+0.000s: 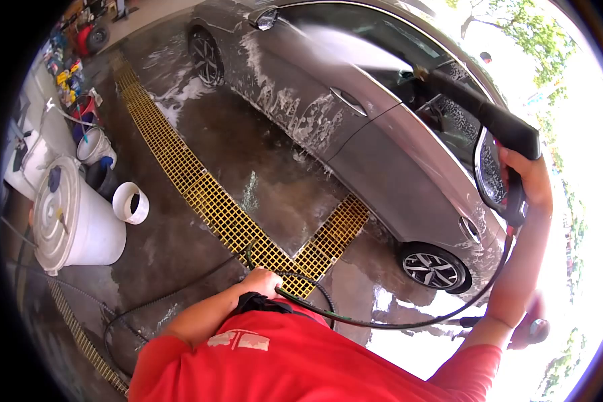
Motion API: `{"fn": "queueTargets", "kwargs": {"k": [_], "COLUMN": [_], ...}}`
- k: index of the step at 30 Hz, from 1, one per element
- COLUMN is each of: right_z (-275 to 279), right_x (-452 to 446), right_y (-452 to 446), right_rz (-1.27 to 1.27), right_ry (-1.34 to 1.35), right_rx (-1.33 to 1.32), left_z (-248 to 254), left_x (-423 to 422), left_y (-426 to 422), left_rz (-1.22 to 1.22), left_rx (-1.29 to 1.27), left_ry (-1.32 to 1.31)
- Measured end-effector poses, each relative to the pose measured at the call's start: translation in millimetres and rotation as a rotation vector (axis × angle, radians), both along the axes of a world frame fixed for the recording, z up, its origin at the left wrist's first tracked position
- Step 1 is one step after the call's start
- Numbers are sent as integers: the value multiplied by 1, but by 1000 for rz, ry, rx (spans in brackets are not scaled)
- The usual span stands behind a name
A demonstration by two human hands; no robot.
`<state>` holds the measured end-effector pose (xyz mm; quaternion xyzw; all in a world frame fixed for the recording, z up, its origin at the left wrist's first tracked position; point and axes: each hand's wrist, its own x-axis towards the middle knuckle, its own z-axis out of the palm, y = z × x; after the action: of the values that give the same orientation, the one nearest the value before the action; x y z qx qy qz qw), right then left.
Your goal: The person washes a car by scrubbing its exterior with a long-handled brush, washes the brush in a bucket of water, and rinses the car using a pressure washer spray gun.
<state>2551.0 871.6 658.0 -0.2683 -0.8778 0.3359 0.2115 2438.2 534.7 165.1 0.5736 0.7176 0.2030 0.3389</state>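
Observation:
My right hand (530, 175) is closed around the grip of a black spray gun (492, 119), raised at the right. White spray leaves its nozzle across the side windows of a grey car (382, 174). Foam streaks cover the car's front door and fender. A black hose (409, 325) runs from the bottom of the gun in a loop to my left hand (262, 281), which is wrapped round it in front of my waist.
Yellow floor grating (201, 191) crosses the wet floor. At the left stand a large white lidded barrel (90, 221), a small white bucket (131, 204) and other buckets. More hose (181, 289) lies on the floor. Part of another person (537, 321) shows at the lower right.

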Motion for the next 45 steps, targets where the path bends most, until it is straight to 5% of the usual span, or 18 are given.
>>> {"fn": "queueTargets", "kwargs": {"k": [35, 39, 45], "right_z": [-101, -127, -169], "right_x": [-10, -15, -52], "right_y": [11, 4, -24], "right_rz": [-244, -351, -157], "right_ry": [-163, -391, -434], "right_rx": [-90, -56, -1], "left_z": [5, -3, 6], "left_x": [-77, -80, -84], "left_y": [-26, -37, -50], "left_rz": [-85, -59, -21], "left_rx": [-116, -80, -122], "left_ry": [-14, -14, -38]}}
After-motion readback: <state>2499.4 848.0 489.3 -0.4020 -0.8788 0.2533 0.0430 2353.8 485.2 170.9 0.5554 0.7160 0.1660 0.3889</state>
